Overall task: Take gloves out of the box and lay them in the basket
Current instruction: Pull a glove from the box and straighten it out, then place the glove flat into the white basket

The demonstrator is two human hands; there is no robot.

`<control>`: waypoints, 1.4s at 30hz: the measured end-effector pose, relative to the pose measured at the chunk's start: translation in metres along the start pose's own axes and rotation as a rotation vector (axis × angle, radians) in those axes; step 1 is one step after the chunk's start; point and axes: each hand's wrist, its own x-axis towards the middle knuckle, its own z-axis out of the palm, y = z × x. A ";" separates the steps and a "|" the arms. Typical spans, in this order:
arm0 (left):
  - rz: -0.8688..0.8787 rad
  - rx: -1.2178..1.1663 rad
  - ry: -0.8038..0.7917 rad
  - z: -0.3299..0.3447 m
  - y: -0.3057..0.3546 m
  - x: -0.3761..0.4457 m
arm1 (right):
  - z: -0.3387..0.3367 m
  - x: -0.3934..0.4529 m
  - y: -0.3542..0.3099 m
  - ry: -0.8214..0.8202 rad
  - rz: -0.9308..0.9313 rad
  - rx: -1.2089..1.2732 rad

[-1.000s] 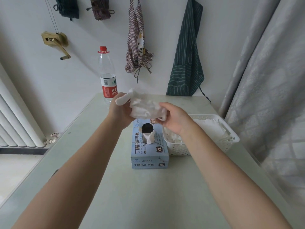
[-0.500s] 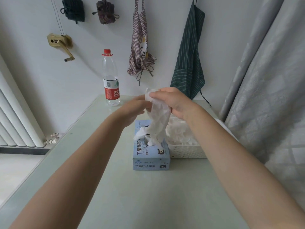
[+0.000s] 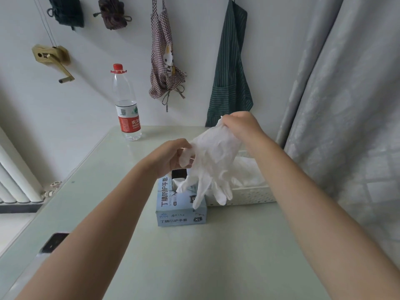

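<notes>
A white glove (image 3: 213, 161) hangs spread out above the table, fingers pointing down. My right hand (image 3: 239, 124) pinches its cuff at the top. My left hand (image 3: 173, 155) grips its left edge, lower down. Under the glove lies the pale blue glove box (image 3: 173, 207), with another glove poking from its dark opening. The white perforated basket (image 3: 249, 195) stands right of the box, partly hidden by the glove and my right forearm, and holds several white gloves (image 3: 249, 172).
A water bottle (image 3: 126, 107) with a red cap stands at the table's far left. Aprons (image 3: 230, 68) hang on the wall behind. A grey curtain (image 3: 346, 105) runs along the right side. A dark phone (image 3: 55, 242) lies near the left table edge. A radiator stands at far left.
The glove went from a bunched wad between my hands to hanging open. My right hand rose and moved right with the cuff; my left hand stayed lower at the edge.
</notes>
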 end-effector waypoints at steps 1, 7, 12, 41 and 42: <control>0.015 -0.011 0.073 0.000 0.004 0.002 | -0.001 0.001 0.001 -0.015 0.024 0.010; 0.242 0.412 0.507 0.023 0.047 0.045 | -0.023 0.020 0.032 0.006 0.183 0.197; 0.415 0.969 0.430 0.071 0.022 0.078 | -0.044 0.034 0.106 0.078 0.333 0.027; 0.252 1.139 0.076 0.109 -0.052 0.081 | -0.049 0.020 0.150 0.317 -0.089 -0.978; 0.302 1.068 0.154 0.100 -0.047 0.076 | -0.043 0.017 0.142 0.317 -0.118 -0.961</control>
